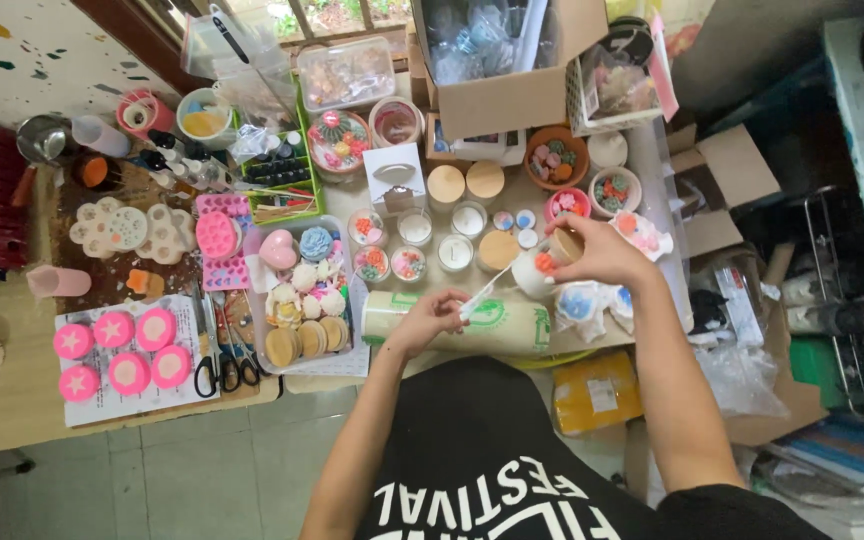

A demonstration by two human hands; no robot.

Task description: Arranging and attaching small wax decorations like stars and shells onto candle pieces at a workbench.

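Tweezers [479, 293] sit pinched in my left hand [432, 315], tips near the small white candle jar [535, 272] gripped in my right hand [597, 250] above the worktop [12, 410]; red decorations already top it, other jars [455, 252] look undecorated.

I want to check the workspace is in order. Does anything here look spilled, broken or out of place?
Nothing looks spilled or broken. The table is crowded, but the pink star moulds and the small candle jars sit upright.
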